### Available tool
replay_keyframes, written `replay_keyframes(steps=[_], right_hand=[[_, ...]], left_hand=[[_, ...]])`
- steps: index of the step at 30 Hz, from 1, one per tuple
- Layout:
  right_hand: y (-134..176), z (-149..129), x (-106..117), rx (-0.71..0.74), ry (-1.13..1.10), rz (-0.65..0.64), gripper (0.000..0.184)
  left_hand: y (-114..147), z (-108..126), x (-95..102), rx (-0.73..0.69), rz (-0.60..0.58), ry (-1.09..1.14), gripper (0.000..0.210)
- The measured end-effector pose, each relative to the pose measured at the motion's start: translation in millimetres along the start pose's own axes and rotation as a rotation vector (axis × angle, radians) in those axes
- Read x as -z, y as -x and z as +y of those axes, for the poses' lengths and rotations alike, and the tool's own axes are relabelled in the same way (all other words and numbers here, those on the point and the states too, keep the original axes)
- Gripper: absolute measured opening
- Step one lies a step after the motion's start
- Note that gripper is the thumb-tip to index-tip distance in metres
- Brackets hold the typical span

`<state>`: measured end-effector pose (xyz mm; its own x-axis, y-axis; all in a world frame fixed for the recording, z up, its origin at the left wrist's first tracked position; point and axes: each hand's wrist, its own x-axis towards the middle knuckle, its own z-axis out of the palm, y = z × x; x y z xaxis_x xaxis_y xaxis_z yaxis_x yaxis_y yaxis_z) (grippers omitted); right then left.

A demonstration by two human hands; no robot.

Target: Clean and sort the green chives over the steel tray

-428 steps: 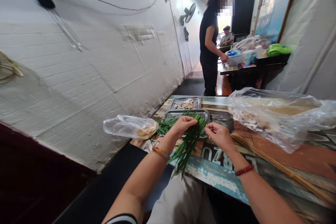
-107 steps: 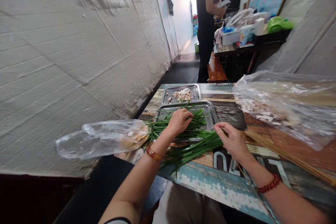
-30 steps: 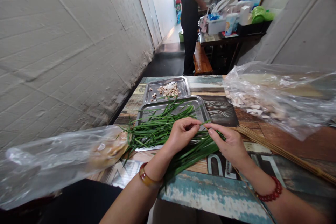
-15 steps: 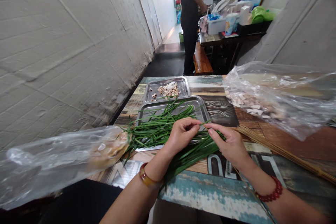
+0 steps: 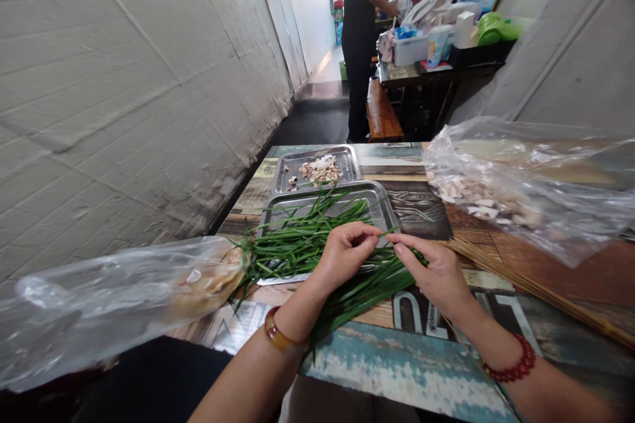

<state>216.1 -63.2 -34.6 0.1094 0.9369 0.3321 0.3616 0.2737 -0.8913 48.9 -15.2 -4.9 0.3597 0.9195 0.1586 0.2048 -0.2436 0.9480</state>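
Over the front of a metal tray (image 5: 380, 201), my left hand (image 5: 347, 248) pinches a green Chinese chive stalk (image 5: 389, 231) between thumb and fingertips. My right hand (image 5: 436, 271) closes on a thin bamboo skewer (image 5: 456, 334), whose tip meets the chive by my left fingertips. The skewer's other end runs down along my right forearm. Loose chives (image 5: 297, 241) lie across the tray, and a thicker bunch of chives (image 5: 362, 304) lies under my hands, partly hidden by them.
A second tray (image 5: 353, 162) holds small chopped pieces (image 5: 320, 170). Plastic bags lie left (image 5: 124, 291) and right (image 5: 536, 178). A bundle of bamboo skewers (image 5: 536, 287) rests at right. A person (image 5: 360, 46) stands beyond, by a bench (image 5: 383, 112) and a cluttered table (image 5: 411, 73).
My hands, the chive and the skewer hold nearly the same place. The person in the background has raised their hands over the far table, with a pale object in them.
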Motion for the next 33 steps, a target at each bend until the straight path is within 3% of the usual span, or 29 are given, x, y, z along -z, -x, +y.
replay_keyframes(steps=[21,27,33], right_hand=[[1,3,0,-0.064,0.072,-0.028,0.02],[1,1,-1,-0.13,-0.009,-0.043,0.046],[2,1,0,-0.076,0.039,-0.056,0.04]], left_hand=[[2,-9,-4.3,-0.293,0.031,-0.244,0.013],[3,-8,-4.1,-0.312,0.067,-0.288,0.012],[5,-12,-4.9,-0.352,0.072,-0.361,0.014]])
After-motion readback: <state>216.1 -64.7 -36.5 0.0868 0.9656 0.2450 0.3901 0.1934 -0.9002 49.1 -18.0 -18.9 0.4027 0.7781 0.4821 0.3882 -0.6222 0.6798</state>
